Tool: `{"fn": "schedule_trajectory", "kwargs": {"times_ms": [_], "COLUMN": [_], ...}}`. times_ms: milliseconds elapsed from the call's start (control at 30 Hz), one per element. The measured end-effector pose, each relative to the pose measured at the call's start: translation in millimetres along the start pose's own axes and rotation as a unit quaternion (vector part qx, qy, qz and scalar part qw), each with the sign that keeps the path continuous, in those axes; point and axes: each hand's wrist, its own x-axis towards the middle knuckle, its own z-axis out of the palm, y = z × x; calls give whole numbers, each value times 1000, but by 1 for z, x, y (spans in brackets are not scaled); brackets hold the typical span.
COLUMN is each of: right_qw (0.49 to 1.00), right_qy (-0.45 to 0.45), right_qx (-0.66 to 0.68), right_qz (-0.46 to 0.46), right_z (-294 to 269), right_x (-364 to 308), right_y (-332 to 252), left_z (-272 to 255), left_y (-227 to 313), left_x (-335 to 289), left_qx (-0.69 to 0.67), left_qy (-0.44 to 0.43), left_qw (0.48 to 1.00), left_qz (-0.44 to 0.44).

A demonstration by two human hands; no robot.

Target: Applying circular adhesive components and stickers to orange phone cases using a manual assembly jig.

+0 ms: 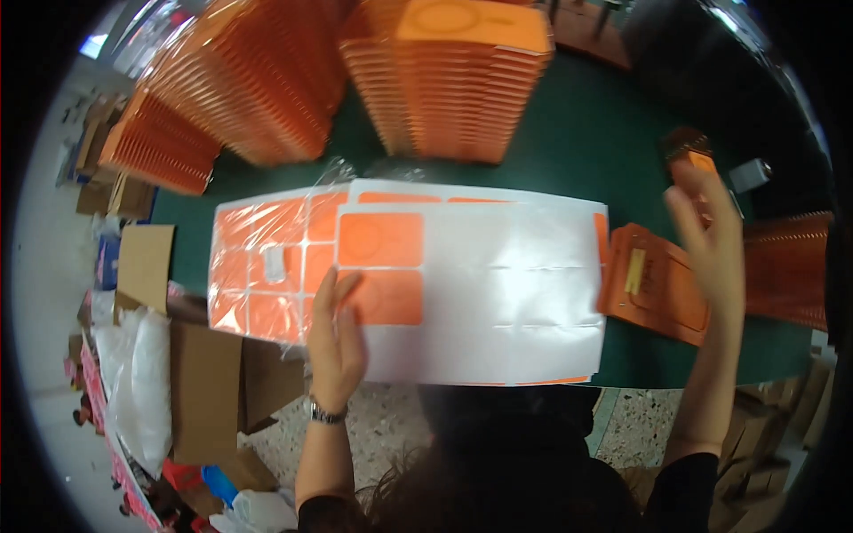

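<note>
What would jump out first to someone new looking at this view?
Probably the tall orange stacks along the far side of the green table. Next, the glossy white sheet in the centre, with two orange rectangles on its left part, near the left grip. Then the orange sheet under clear plastic, to its left.

A green table (586, 115) bears orange stacks (462, 98) and white-and-orange sheets (498, 284).

Head-worn fisheye view, downward onto table (591, 129)
</note>
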Motion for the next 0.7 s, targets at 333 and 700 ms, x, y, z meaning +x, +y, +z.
{"fn": "schedule_trajectory", "kwargs": {"times_ms": [333,700], "right_qw": [961,970], "right_qy": [-166,-45], "right_qx": [27,103], "right_qz": [-220,-215], "right_z": [240,255], "right_x": [-69,-68], "right_y": [-167,-152], "left_z": [11,9], "left_y": [-42,-42], "left_x": [109,117], "left_qx": [-195,-380], "left_qy": [-234,-297], "left_qw": [952,866], "left_qz": [-16,-133]}}
